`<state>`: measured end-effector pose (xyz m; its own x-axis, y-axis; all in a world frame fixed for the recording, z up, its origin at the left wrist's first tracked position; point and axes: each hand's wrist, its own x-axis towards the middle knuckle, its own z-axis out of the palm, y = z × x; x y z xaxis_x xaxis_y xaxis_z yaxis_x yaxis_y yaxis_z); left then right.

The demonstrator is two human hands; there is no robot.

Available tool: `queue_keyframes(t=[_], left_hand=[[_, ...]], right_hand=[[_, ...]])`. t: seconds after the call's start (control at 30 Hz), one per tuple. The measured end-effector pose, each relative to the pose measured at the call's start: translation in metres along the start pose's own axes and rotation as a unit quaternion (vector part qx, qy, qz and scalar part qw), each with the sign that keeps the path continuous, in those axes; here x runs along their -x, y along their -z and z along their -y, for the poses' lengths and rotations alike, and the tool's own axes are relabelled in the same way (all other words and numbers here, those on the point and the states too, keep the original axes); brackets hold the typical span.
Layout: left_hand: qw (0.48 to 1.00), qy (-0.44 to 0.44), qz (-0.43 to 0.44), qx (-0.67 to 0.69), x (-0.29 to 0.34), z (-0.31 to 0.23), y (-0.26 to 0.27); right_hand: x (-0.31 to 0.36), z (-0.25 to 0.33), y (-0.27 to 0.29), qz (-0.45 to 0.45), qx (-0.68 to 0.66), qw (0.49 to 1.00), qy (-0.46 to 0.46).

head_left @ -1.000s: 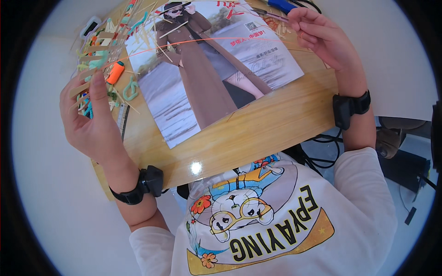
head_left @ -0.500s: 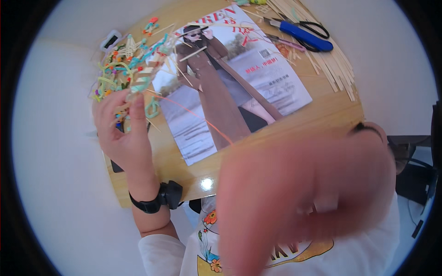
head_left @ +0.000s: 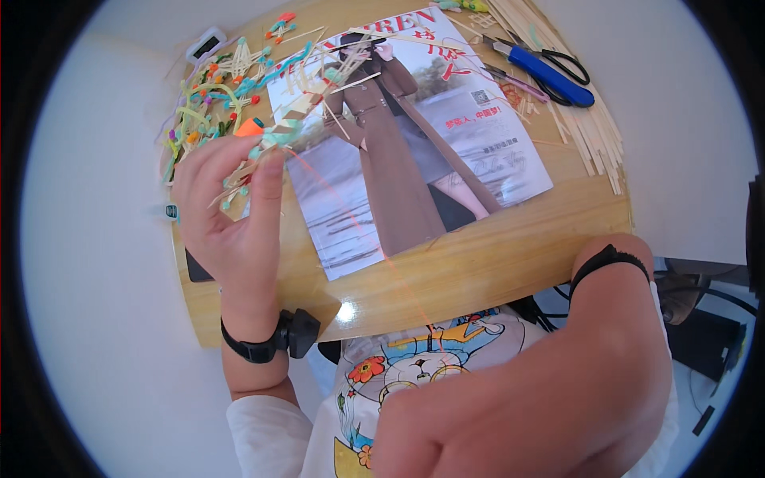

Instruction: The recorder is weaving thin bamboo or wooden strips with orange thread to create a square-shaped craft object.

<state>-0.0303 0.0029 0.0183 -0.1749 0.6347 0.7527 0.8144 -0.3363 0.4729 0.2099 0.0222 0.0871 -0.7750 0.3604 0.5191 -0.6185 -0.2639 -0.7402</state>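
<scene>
Between the thumb and fingers of my left hand (head_left: 233, 203) is a model of thin wooden sticks (head_left: 304, 105), joined with mint-green lumps. It stands above the magazine's left part. An orange thread (head_left: 387, 259) runs from the model, over the magazine and the table's near edge, toward my right hand (head_left: 502, 390). That hand looms large at the lower right, close to the camera. Its fingers are hidden or cut off by the lower edge, so whether it grips the thread does not show.
A magazine (head_left: 510, 171) lies mid-table. Colourful craft pieces (head_left: 231, 88) crowd the far left beside a small white device (head_left: 206, 45). At the far right are a blue utility knife (head_left: 550, 76), black-handled scissors (head_left: 575, 67), a pink cutter (head_left: 522, 86) and long wooden strips (head_left: 594, 135).
My right hand was blurred over the table's near edge and has moved down toward the lower edge. More of the orange thread shows. My left hand keeps its hold, slightly farther right in view.
</scene>
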Motion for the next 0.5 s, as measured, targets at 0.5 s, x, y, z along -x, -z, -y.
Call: queue_keyframes(t=[0.5], left_hand=[[0.998, -0.057, -0.005, 0.002, 0.0, -0.002, 0.004]], right_hand=[[-0.025, 0.017, 0.02, 0.269, 0.113, 0.951, -0.106]])
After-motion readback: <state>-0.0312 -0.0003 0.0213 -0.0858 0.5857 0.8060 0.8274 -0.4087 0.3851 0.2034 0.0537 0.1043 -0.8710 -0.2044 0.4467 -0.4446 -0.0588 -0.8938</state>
